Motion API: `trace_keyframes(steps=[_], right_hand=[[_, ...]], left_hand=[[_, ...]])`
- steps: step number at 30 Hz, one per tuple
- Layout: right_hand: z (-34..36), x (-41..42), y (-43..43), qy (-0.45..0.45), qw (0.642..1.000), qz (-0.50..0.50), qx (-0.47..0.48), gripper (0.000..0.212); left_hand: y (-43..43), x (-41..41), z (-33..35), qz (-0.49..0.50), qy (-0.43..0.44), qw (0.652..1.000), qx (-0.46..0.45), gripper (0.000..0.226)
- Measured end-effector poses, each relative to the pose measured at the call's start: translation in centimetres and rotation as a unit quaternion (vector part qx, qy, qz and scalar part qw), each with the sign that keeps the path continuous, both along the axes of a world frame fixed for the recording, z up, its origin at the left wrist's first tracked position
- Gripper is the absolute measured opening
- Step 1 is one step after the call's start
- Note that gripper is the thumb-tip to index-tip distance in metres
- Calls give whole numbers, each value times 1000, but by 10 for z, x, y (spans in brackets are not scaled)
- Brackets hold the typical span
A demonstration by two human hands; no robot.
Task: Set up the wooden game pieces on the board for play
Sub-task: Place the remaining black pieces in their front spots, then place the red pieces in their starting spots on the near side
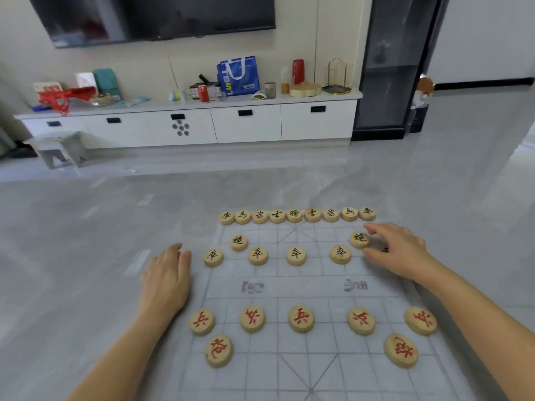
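Red 炮 piece (219,351) sits nearest on the board (289,360), left hand (166,280) lying flat beside it, right hand (397,250) covering a black-lettered piece (385,250), grip unclear.

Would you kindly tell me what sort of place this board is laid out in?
Probably a home living room: a wall-mounted TV hangs above a long white cabinet cluttered with a blue bag and a red can, over a grey tiled floor.

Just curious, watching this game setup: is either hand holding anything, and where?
The left hand holds nothing. The right hand covers a wooden piece; whether it grips it cannot be told.
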State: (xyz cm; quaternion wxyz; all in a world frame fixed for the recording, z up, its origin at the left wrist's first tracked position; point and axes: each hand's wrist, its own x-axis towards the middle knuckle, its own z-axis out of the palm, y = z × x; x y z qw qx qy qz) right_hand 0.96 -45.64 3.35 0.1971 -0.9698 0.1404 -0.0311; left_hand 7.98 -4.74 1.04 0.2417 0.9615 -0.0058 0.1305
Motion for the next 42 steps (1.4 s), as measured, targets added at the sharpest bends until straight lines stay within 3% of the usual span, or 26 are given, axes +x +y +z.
trace_keyframes(steps=[4, 7, 11, 17, 21, 24, 27, 31, 36, 42], right_hand=[[6, -27, 12, -57, 998, -21, 21, 52], [13, -52, 40, -78, 995, 12, 55, 48], [19, -85, 93, -51, 992, 96, 60, 56], [18, -101, 187, -38, 982, 175, 63, 42], [14, -96, 234, -19, 981, 195, -4, 61], [15, -90, 251, -21, 983, 180, -34, 54], [14, -85, 257, -12, 985, 165, -42, 58], [16, -82, 254, -14, 990, 140, 12, 59], [19, -77, 224, -54, 993, 66, 83, 40], [14, -67, 216, 2, 993, 102, -57, 52]], left_hand=[[2, -2, 6, -22, 21, 997, -77, 72], [7, -14, 19, -50, 53, 984, -162, 48], [13, -45, 20, -104, 114, 970, -190, 32], [25, -89, 15, -123, 84, 963, -225, 24], [32, -94, 14, -123, 78, 974, -172, 27], [33, -91, 20, -168, 82, 977, -98, 40], [28, -91, 17, -200, 117, 969, -81, 53], [13, -87, 7, -190, 104, 975, -48, 61], [10, -83, 5, -188, 95, 976, -53, 48], [13, -82, 6, -202, 93, 973, -57, 46]])
